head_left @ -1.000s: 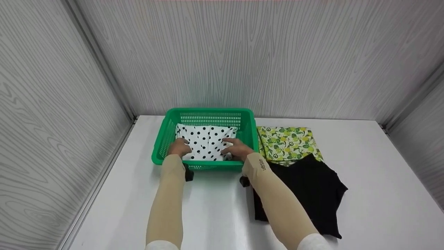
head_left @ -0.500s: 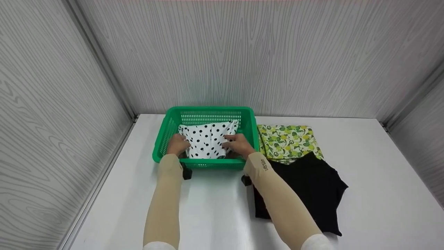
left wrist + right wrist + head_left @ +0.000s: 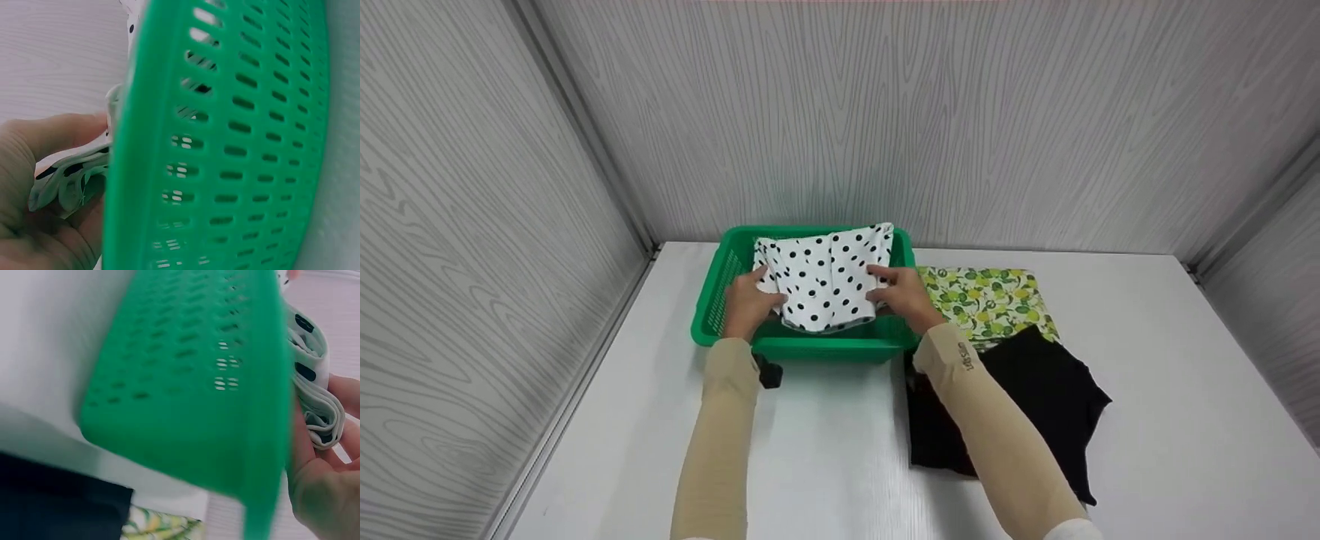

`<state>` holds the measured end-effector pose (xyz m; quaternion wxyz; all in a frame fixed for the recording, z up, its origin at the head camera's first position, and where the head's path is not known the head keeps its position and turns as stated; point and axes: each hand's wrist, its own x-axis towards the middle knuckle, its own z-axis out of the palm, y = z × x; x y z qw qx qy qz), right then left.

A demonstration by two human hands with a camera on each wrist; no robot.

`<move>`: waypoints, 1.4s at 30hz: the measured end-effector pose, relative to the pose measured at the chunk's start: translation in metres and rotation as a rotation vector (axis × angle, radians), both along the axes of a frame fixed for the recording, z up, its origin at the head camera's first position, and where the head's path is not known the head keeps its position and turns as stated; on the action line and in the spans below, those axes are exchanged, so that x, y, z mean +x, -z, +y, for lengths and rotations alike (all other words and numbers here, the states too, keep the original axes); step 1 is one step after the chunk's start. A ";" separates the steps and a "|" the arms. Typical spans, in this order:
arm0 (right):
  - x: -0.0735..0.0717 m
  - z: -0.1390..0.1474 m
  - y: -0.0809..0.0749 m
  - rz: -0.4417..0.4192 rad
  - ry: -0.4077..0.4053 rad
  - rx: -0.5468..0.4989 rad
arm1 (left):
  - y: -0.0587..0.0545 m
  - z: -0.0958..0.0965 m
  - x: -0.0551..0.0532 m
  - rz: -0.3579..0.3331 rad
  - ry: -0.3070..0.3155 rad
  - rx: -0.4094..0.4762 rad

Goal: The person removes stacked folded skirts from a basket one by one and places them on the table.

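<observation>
A folded white cloth with black polka dots point(image 3: 825, 281) is held up at the mouth of a green plastic basket point(image 3: 810, 347), its far right corner overlapping the back rim. My left hand point(image 3: 747, 301) grips its left side; in the left wrist view the thumb lies on top and the fingers reach under the folded layers. Its right side is held by my right hand point(image 3: 909, 296), thumb and fingers around the edge. Rolled, stacked layers of the cloth point(image 3: 320, 410) show between the fingers in the right wrist view. The basket wall point(image 3: 236, 135) hides part of the cloth there.
A folded cloth with a yellow and green lemon print point(image 3: 986, 300) lies right of the basket. In front of it a black garment point(image 3: 1042, 405) is spread on the white table point(image 3: 825, 450), partly under my right forearm. Grey wood-grain panels point(image 3: 840, 112) stand behind and at both sides.
Both hands have taken hold of the polka-dot cloth and raised it from inside the basket toward the rim. The right hand has moved rightward. The lemon-print cloth and black garment stay put.
</observation>
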<state>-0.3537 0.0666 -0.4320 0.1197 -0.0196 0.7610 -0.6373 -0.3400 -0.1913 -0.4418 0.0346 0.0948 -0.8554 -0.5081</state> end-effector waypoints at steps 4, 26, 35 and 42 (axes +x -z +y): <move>0.004 0.014 -0.012 0.038 -0.012 -0.013 | -0.009 0.010 0.001 0.009 -0.031 0.021; 0.012 0.064 -0.024 0.120 -0.021 -0.036 | -0.024 0.049 0.009 0.107 -0.035 0.111; 0.016 0.077 -0.023 0.136 -0.011 -0.032 | -0.022 0.062 0.014 0.181 -0.017 0.153; 0.021 0.090 -0.025 0.128 0.023 -0.044 | -0.023 0.076 0.016 0.200 -0.014 0.133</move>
